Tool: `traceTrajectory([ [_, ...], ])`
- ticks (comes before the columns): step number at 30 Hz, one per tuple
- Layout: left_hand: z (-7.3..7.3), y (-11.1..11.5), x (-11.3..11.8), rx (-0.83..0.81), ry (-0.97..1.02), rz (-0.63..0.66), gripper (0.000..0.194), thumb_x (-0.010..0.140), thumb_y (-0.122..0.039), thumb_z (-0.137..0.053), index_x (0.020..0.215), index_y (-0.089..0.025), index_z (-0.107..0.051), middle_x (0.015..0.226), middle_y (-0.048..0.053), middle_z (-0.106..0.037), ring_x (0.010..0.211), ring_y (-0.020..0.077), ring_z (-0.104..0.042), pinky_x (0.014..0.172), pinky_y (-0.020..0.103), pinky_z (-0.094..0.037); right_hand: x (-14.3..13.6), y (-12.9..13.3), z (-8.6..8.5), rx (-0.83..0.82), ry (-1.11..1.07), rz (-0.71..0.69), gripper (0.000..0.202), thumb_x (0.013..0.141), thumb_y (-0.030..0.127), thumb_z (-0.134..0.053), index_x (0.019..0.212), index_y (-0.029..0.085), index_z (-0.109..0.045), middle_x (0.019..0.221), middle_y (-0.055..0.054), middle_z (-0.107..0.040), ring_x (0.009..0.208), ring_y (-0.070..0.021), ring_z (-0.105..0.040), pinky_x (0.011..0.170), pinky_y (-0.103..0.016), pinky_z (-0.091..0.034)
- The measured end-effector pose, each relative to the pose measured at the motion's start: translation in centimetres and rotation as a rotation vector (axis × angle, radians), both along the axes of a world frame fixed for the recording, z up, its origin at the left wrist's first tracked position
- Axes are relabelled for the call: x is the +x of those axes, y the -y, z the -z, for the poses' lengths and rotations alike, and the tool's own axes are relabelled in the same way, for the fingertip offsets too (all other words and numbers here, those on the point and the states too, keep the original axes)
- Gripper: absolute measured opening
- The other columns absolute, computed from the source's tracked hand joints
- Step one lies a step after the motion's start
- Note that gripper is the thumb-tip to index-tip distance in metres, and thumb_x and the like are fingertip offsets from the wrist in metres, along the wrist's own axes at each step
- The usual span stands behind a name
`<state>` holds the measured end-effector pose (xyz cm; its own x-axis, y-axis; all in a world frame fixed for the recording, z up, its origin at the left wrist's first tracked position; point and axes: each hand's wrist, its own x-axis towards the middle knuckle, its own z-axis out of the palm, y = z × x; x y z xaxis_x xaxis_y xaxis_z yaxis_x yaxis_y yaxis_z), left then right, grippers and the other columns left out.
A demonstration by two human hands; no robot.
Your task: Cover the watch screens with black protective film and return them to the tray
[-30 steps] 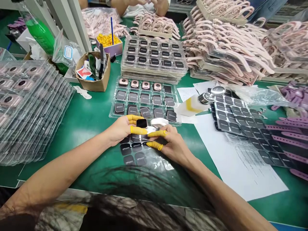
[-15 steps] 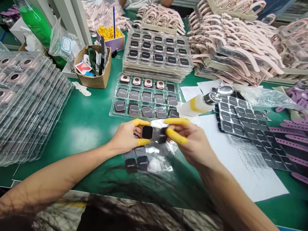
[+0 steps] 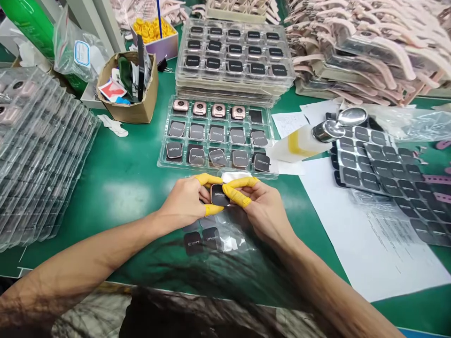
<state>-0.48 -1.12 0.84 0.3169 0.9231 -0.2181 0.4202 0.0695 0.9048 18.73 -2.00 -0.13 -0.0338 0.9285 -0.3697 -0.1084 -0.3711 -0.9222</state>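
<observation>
A small square watch face (image 3: 219,195) with a black labelled film on its front is held between both hands. My left hand (image 3: 186,199), yellow covers on its fingertips, grips the watch by its left side. My right hand (image 3: 262,202), also with yellow fingertip covers, pinches the film at the watch's upper right corner. Below the hands, a clear sheet with black square films (image 3: 193,242) lies on the green table (image 3: 130,188). Just beyond, a clear tray (image 3: 164,157) holds pink watch bodies (image 3: 218,111) in its back row and pieces with black labelled films in front.
Stacked trays (image 3: 234,80) stand behind, more (image 3: 45,155) at the left. A cardboard box (image 3: 141,110), a yellow-banded bottle (image 3: 298,143), white paper (image 3: 352,244), black film sheets (image 3: 391,173) and pink straps (image 3: 373,51) surround the work area.
My right hand has moved left, bringing the black film from beside the watch onto its face. My left hand still grips the watch. The view has shifted slightly.
</observation>
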Motion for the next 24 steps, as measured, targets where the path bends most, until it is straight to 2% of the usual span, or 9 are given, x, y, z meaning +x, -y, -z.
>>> traceTrajectory([
  [11, 0.5, 0.1, 0.0, 0.012, 0.025, -0.017, 0.046, 0.067, -0.020, -0.085, 0.113, -0.019, -0.079, 0.071, -0.001, -0.076, 0.069, 0.0177, -0.073, 0.070, 0.029, -0.057, -0.2, 0.2, 0.6, 0.018, 0.033, -0.012, 0.043, 0.058, 0.047, -0.100, 0.085, 0.024, -0.076, 0.083, 0.000, -0.074, 0.081, -0.0191, -0.072, 0.081, -0.033, -0.061],
  [15, 0.3, 0.2, -0.1, -0.007, 0.037, -0.035, 0.048, 0.067, -0.020, -0.085, 0.115, -0.019, -0.078, 0.070, -0.001, -0.075, 0.068, 0.0181, -0.073, 0.069, 0.030, -0.058, -0.1, 0.2, 0.5, 0.052, 0.108, -0.012, 0.048, 0.062, 0.049, -0.097, 0.095, 0.025, -0.072, 0.091, 0.001, -0.071, 0.075, -0.0160, -0.071, 0.071, -0.030, -0.062],
  [17, 0.1, 0.0, -0.2, -0.052, 0.102, -0.038, 0.050, 0.066, -0.020, -0.087, 0.115, -0.018, -0.077, 0.073, -0.001, -0.075, 0.070, 0.0177, -0.073, 0.073, 0.030, -0.060, 0.2, 0.1, 0.5, 0.099, 0.144, 0.046, 0.051, 0.067, 0.053, -0.093, 0.104, 0.028, -0.069, 0.101, 0.001, -0.068, 0.070, -0.0147, -0.071, 0.066, -0.032, -0.063],
  [19, 0.0, -0.3, -0.2, -0.132, 0.244, -0.073, 0.058, 0.061, -0.021, -0.093, 0.116, -0.017, -0.074, 0.077, 0.000, -0.076, 0.073, 0.0169, -0.073, 0.076, 0.030, -0.062, 0.5, 0.1, 0.6, 0.176, 0.187, 0.081, 0.045, 0.077, 0.057, -0.085, 0.106, 0.028, -0.066, 0.100, 0.001, -0.068, 0.070, -0.0161, -0.072, 0.066, -0.035, -0.065],
  [21, 0.0, -0.5, -0.3, -0.210, 0.408, -0.146, 0.066, 0.055, -0.023, -0.099, 0.115, -0.016, -0.072, 0.081, 0.001, -0.077, 0.074, 0.0156, -0.073, 0.076, 0.030, -0.063, 0.8, 0.1, 0.7, 0.272, 0.252, 0.020, 0.035, 0.090, 0.057, -0.073, 0.107, 0.027, -0.067, 0.091, 0.000, -0.071, 0.071, -0.0185, -0.072, 0.070, -0.037, -0.065],
  [24, -0.5, -0.4, -0.7, -0.240, 0.553, -0.298, 0.058, 0.059, -0.032, -0.100, 0.107, -0.016, -0.071, 0.085, 0.002, -0.077, 0.070, 0.0139, -0.072, 0.073, 0.030, -0.065, 0.7, 0.3, 1.1, 0.516, 0.446, -0.197, 0.024, 0.102, 0.047, -0.059, 0.109, 0.026, -0.070, 0.092, -0.003, -0.075, 0.080, -0.0210, -0.072, 0.076, -0.039, -0.061],
])
